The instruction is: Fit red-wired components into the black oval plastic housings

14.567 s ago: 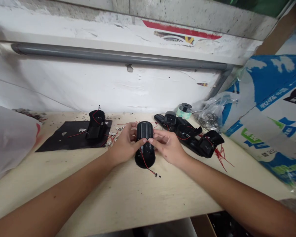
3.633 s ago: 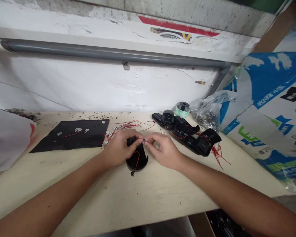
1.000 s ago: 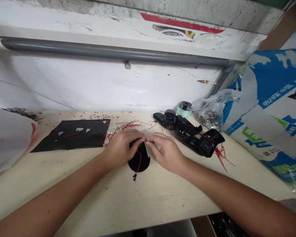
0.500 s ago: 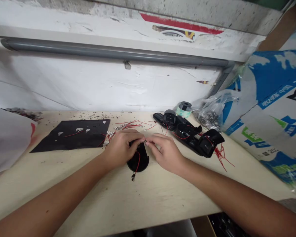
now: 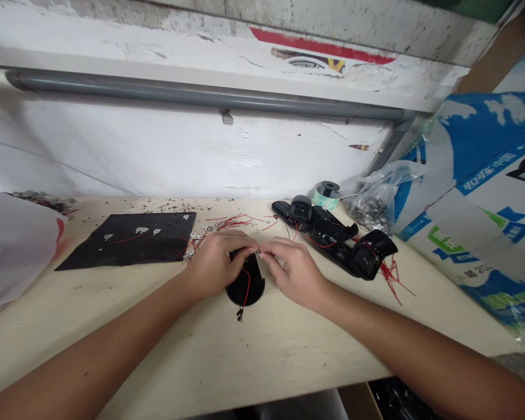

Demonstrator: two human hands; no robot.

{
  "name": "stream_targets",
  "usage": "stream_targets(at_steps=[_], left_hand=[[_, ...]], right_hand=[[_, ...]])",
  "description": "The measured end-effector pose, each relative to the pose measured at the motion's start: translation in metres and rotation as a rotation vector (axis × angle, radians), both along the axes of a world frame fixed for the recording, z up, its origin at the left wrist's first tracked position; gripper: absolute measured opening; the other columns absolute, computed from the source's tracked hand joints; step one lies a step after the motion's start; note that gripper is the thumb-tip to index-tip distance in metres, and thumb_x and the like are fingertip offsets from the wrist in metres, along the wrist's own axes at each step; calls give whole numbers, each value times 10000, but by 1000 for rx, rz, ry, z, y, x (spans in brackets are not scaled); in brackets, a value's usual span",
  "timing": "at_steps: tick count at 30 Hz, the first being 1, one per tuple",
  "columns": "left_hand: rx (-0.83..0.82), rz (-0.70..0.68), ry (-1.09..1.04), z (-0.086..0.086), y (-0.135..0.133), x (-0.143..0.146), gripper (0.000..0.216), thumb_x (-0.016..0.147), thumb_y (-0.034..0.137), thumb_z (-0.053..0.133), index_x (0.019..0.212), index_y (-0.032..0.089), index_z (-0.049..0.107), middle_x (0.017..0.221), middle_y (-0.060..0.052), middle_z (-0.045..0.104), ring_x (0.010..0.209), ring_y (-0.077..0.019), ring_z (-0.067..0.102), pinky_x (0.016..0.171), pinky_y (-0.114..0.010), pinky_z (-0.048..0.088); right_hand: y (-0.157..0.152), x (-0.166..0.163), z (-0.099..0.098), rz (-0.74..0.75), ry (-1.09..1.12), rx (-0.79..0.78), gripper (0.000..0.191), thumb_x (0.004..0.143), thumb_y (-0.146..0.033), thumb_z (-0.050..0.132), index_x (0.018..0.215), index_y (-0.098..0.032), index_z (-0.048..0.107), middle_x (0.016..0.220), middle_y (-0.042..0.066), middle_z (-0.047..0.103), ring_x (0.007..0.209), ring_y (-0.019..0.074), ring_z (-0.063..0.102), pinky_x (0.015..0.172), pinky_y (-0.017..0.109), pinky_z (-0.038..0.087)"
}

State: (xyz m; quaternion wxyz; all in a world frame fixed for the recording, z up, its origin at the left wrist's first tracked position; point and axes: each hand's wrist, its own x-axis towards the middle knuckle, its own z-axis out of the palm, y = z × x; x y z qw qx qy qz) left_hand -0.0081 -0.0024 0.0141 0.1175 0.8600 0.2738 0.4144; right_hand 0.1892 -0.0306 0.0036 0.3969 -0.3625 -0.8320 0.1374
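A black plastic housing [image 5: 246, 284] with a red wire [image 5: 245, 291] trailing from it lies on the wooden bench [image 5: 262, 350] at the centre. My left hand [image 5: 216, 263] is closed over its far end and steadies it. My right hand [image 5: 291, 271] pinches a tiny metal piece [image 5: 257, 252] against the left fingertips, just above the housing. What exactly the fingertips hold is too small to make out.
A black mat [image 5: 129, 239] with small metal clips lies at the left. Loose red wires [image 5: 227, 223] lie behind the hands. Several black housings [image 5: 336, 239] line the right, with a tape spool [image 5: 327, 192], a bag of parts [image 5: 371, 204] and a blue-and-white carton [image 5: 485, 192]. White bag [image 5: 13, 245] far left.
Since 14.6 s ago a black cylinder part left my hands and the housing on the mat is gone. Over the last second both hands stay pinched together above the housing, almost still.
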Motion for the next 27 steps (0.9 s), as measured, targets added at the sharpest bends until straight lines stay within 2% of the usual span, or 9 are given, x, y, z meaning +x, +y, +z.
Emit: stream_targets(at_steps=[10, 21, 27], left_hand=[[12, 10, -8, 1, -1, 1, 172, 940, 152, 580, 875, 165, 739, 830, -63, 757, 749, -182, 690, 702, -321, 530], [-40, 38, -23, -2, 0, -1, 133, 931, 168, 600, 911, 163, 731, 854, -61, 765, 773, -185, 703, 723, -322, 538], [-7, 6, -18, -3, 1, -2, 121, 926, 172, 615, 945, 168, 735, 888, -67, 775, 793, -185, 716, 734, -323, 556]], right_hand=[[-1, 0, 1, -1, -15, 24, 202, 989, -141, 471, 933, -174, 663, 854, 62, 659, 802, 190, 605, 727, 315, 478], [5, 2, -1, -7, 110, 13, 69, 931, -171, 616, 950, -184, 681, 858, 40, 698, 805, 177, 647, 757, 308, 516], [4, 2, 0, -7, 82, 43, 108, 950, -158, 573, 973, -177, 677, 876, 53, 689, 829, 183, 640, 765, 314, 513]])
